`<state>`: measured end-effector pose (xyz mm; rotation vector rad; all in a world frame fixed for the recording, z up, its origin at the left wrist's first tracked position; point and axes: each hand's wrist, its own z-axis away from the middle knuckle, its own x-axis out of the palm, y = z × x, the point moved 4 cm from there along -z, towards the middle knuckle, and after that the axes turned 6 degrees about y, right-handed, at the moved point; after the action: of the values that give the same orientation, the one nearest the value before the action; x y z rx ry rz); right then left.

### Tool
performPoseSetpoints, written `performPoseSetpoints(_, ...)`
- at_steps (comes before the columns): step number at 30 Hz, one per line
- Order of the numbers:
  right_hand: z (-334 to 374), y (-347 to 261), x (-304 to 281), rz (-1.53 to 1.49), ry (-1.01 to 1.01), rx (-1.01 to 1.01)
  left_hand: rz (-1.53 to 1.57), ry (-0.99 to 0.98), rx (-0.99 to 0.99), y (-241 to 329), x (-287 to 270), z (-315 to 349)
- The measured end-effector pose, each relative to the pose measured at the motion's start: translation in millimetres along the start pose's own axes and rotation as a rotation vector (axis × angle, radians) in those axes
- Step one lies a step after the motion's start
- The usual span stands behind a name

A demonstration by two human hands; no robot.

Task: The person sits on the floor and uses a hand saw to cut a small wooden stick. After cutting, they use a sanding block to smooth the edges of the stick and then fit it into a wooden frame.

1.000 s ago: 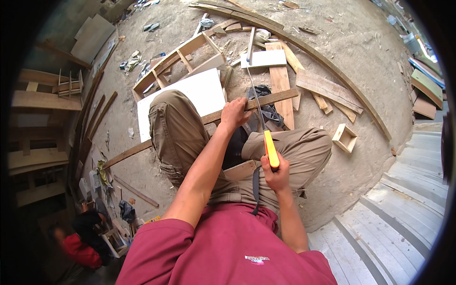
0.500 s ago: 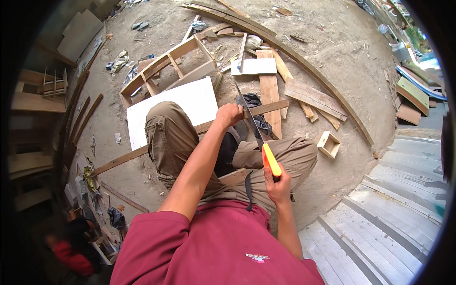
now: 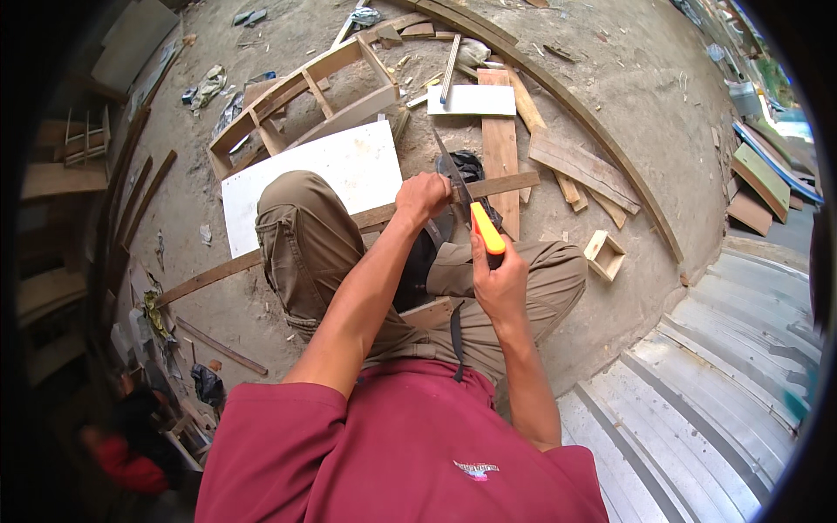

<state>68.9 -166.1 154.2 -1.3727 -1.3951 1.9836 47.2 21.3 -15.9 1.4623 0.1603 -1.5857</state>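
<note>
Crosswise over a long wooden strip (image 3: 510,183) lies the blade of a yellow-handled handsaw (image 3: 486,228), just right of the left grip (image 3: 425,194). Whether its teeth are in the wood is too small to tell. The left arm reaches forward, nearly straight, back of the hand up, fingers folded down over the strip. The right arm is bent at the elbow, its forearm rising toward the strip; the right grip (image 3: 501,275) is wrapped around the saw's handle, with the blade running forward and slightly left from it. From the left grip the strip extends leftward behind the raised knee (image 3: 305,209), and its short end juts out to the right, over a plank (image 3: 500,131). Ahead and left of the left grip are a white board (image 3: 323,179) and, beyond it, an open wooden frame (image 3: 319,94). Right of the right grip sits a small wooden box (image 3: 604,261); farther back on that side spreads corrugated metal (image 3: 697,366).
</note>
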Motion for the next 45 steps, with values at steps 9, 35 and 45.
performPoseSetpoints(9, 59.4, -16.8, -48.8, 0.001, -0.006, 0.061, -0.015, 0.042, 0.003, -1.9, -0.4, -7.9)
performPoseSetpoints(35, 68.3, -20.9, -56.5, 0.032, -0.026, 0.055, -0.039, 0.09, -0.024, 1.8, -17.8, -12.6)
performPoseSetpoints(45, 66.7, -22.6, -44.6, -0.035, -0.044, 0.062, -0.055, 0.112, 0.023, -7.0, -9.3, -13.4)
